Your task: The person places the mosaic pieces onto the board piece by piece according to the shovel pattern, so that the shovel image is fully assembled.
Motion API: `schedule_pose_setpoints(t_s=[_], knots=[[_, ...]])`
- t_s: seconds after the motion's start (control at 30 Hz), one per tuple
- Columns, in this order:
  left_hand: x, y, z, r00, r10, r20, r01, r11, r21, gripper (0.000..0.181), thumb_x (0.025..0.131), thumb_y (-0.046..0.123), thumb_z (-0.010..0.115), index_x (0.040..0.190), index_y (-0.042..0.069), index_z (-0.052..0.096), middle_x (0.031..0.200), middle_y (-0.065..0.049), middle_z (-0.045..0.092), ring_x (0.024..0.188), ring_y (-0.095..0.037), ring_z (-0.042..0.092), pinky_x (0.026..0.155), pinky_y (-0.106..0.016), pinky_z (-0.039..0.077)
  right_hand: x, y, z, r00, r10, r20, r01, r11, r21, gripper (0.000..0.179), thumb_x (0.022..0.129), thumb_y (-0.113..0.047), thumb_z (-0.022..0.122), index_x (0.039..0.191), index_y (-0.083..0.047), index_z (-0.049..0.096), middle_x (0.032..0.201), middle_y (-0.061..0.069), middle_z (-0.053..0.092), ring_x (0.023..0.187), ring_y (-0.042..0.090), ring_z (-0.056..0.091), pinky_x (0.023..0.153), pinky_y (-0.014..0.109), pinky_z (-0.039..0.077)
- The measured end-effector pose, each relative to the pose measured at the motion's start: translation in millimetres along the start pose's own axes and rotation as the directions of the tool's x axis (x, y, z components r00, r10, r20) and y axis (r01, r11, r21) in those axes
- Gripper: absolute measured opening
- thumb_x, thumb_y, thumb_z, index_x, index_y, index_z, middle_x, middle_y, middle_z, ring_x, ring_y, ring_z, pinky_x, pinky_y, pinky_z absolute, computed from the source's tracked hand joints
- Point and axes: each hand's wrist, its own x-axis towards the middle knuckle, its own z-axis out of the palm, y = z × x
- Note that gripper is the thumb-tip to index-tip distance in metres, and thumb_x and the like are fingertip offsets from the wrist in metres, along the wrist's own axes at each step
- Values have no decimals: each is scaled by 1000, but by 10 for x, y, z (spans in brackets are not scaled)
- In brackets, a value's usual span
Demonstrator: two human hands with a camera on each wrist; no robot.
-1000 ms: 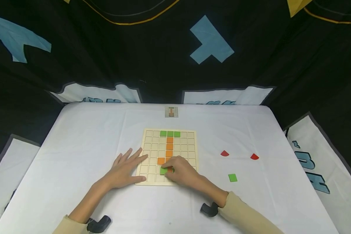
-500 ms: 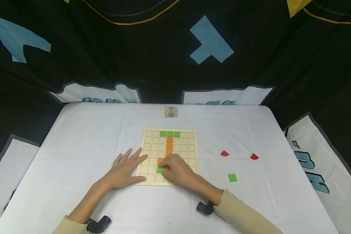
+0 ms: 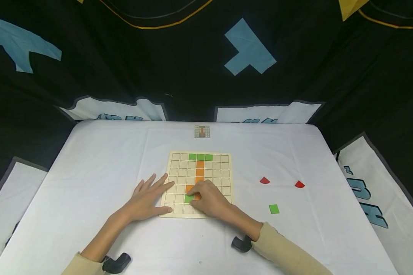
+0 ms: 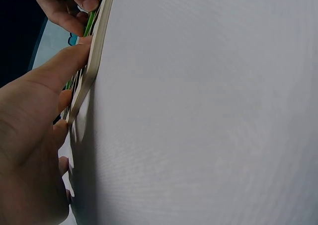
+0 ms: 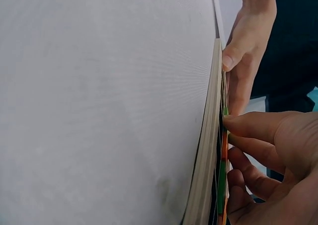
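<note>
A pale grid board (image 3: 223, 172) lies on the white table. My right hand (image 3: 211, 201) is over its lower middle, thumb and index finger pinching a green square tile (image 3: 188, 199) at a cell left of a partly covered orange tile (image 3: 197, 196). My left hand (image 3: 146, 200) rests with spread, straight fingers on the board's left edge; its thumb (image 4: 74, 61) lies over the rim in the left wrist view. Three green tiles (image 3: 200, 157) line the top row, above a column of orange tiles (image 3: 200, 172). Another orange tile (image 3: 189, 188) sits beside that column. My right hand hides the cells beneath it.
Right of the board lie two red quarter-round pieces, one nearer (image 3: 264, 180) and one farther right (image 3: 299, 184), plus a loose green tile (image 3: 273, 209). A small pattern card (image 3: 202, 131) lies beyond the board. Dark cloth (image 3: 192, 76) hangs behind the table.
My right hand has moved slightly left with the green tile, which now lies squarer in line with the grid. My left hand has stayed in place.
</note>
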Motion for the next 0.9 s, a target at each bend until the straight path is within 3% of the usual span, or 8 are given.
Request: schedule_pose_setpoints(t_s=[0.3,0.47,0.57,0.73,0.9], knots=[[2,14,-10,1000,2,-1,-2,1000,-6,80,87,57,69,151,16,45,162,-15,25,147,-48,12,111,-70,4,-96,72,-87,1000,2,-19,-2,1000,6,24,82,-7,77,105,-11,79,98,-5,70,87,11,55,78,27,46],[-4,6,1,1000,-2,-3,2,1000,-7,81,87,57,69,152,16,45,162,-15,25,147,-47,11,111,-70,3,-258,173,-271,998,50,-42,-47,997,69,23,84,-9,76,108,-12,78,104,-5,70,99,16,59,88,35,48],[-8,1,1,1000,-3,-5,3,1000,-9,81,86,58,69,152,17,45,162,-15,25,147,-47,11,111,-70,3,-393,273,-401,994,79,-77,-70,991,111,24,84,-7,76,108,-10,77,106,-4,70,100,19,61,87,38,50],[-11,-1,-4,1000,2,-8,-2,1000,-8,80,86,57,69,151,16,45,162,-15,25,147,-48,11,111,-70,4,-658,450,-622,977,142,-159,-122,984,131,27,82,-5,79,109,-10,76,107,-5,69,103,19,63,89,41,51],[-5,-5,1,1000,4,-8,-4,1000,-12,80,87,58,69,151,16,45,162,-15,25,147,-48,11,110,-71,4,-990,649,-803,947,244,-209,-211,963,170,28,83,-6,80,110,-12,76,111,-8,68,107,17,62,93,44,51]])
